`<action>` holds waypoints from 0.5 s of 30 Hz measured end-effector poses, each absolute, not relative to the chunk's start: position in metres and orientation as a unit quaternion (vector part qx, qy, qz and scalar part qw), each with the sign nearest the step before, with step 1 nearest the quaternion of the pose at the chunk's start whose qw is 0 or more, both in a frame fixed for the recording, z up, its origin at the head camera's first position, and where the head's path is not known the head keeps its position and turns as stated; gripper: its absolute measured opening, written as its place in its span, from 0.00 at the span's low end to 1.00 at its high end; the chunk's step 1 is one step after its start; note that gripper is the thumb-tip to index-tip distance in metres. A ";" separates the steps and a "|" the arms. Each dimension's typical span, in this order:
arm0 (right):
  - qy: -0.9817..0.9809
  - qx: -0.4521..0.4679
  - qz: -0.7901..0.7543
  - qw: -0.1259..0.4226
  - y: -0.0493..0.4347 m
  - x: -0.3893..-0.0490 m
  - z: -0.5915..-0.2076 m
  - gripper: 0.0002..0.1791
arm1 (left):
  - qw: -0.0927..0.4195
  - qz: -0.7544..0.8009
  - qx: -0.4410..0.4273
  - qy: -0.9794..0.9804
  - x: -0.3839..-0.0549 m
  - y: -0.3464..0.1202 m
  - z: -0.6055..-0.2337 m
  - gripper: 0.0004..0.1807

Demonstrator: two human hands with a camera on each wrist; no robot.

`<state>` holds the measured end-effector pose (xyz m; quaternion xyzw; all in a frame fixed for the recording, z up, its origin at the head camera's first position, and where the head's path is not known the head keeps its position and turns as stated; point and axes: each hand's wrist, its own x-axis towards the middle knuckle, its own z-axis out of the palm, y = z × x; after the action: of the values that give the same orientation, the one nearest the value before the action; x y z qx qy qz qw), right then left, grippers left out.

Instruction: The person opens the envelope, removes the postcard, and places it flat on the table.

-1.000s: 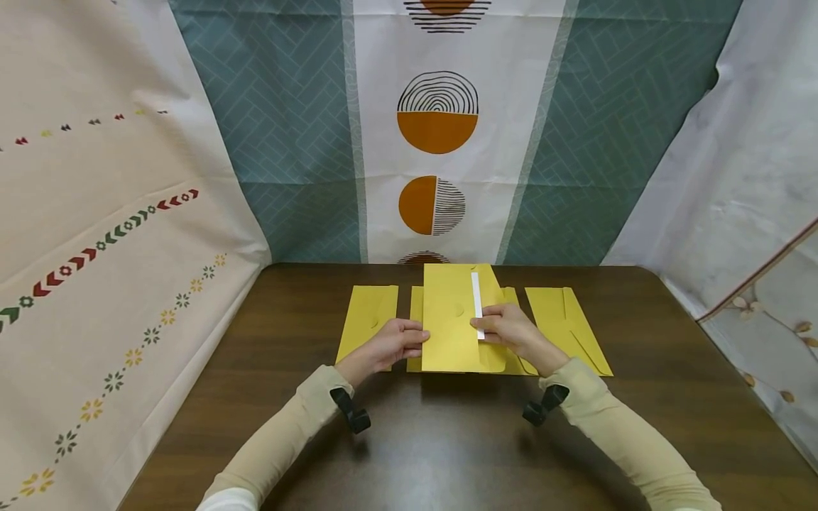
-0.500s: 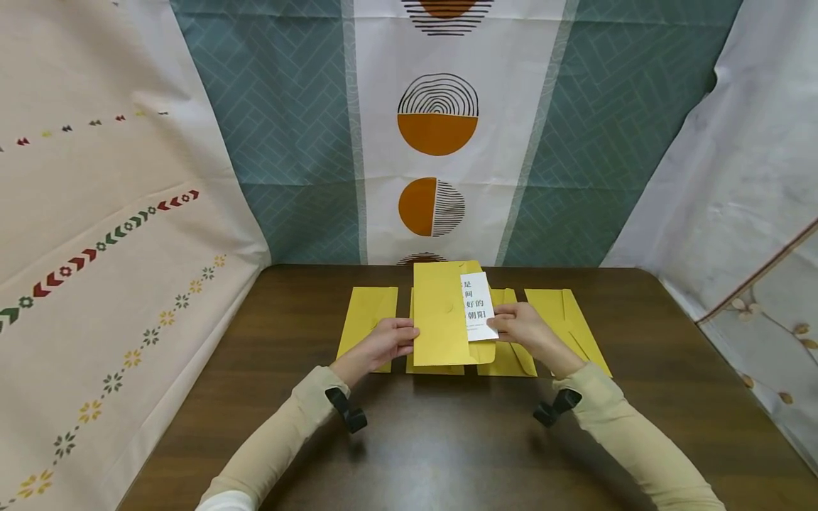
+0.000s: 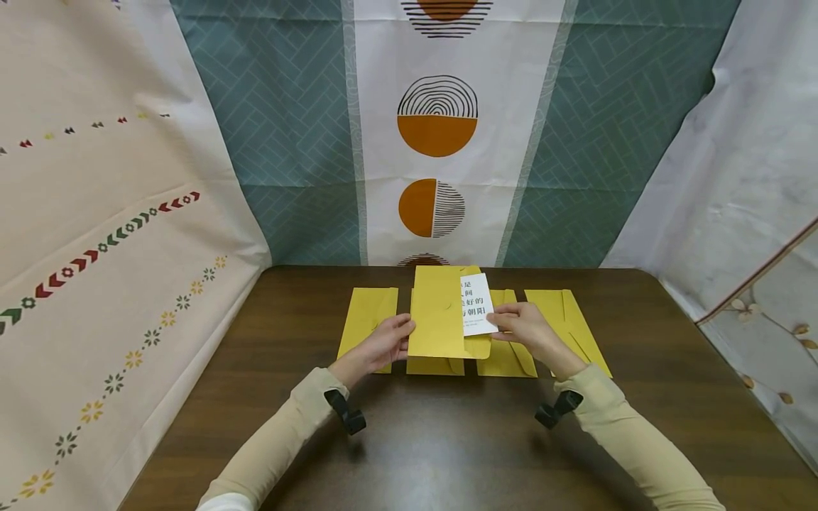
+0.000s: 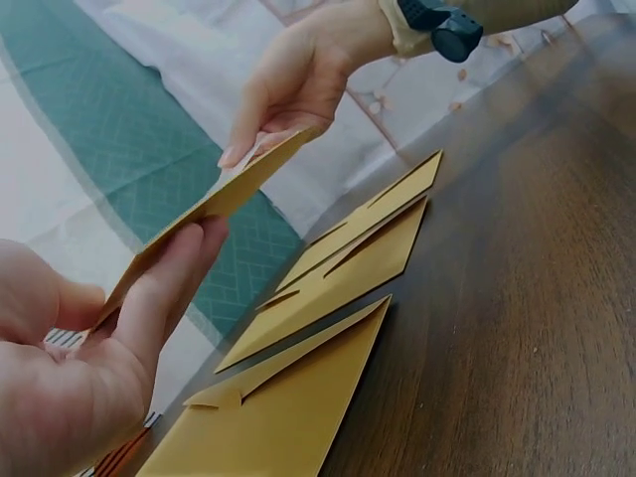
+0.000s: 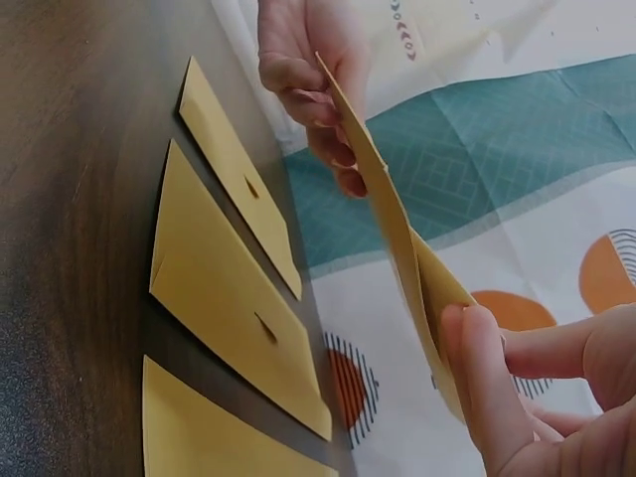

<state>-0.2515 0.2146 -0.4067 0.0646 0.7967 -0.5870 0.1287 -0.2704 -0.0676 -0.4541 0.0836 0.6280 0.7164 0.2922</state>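
Observation:
A yellow envelope (image 3: 436, 312) is held up above the table, its open side facing right. My left hand (image 3: 386, 341) grips its left edge, with the thumb on one face and the fingers beneath in the left wrist view. A white card (image 3: 474, 305) printed with dark characters sticks partway out of the opening. My right hand (image 3: 524, 328) pinches the card's right edge between thumb and fingers. The card's left part is hidden inside the envelope. From the right wrist view the envelope (image 5: 383, 199) appears almost edge-on, my right hand (image 5: 537, 397) at its near end.
Several more yellow envelopes lie in a row on the dark wooden table (image 3: 434, 440), among them one at the left (image 3: 367, 312) and one at the right (image 3: 569, 326). The held envelope partly covers the middle ones. A patterned curtain (image 3: 441, 142) hangs behind the table.
My right hand has moved right, and the card has come farther out, from a narrow white strip to a printed face. The envelope has shifted slightly left and tipped flatter.

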 end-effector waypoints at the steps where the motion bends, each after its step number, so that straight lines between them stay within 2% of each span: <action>1: 0.796 0.065 -0.589 0.129 0.215 -0.251 -0.407 0.27 | 0.291 0.714 0.088 0.631 -0.270 -0.068 -0.454 0.33; 15: 0.790 0.049 -0.599 0.122 0.223 -0.249 -0.406 0.27 | 0.306 0.705 0.109 0.630 -0.271 -0.072 -0.454 0.42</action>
<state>-0.2487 0.2227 -0.4063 0.0488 0.7897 -0.5993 0.1219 -0.2707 -0.0724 -0.4536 0.1092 0.6305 0.7050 0.3059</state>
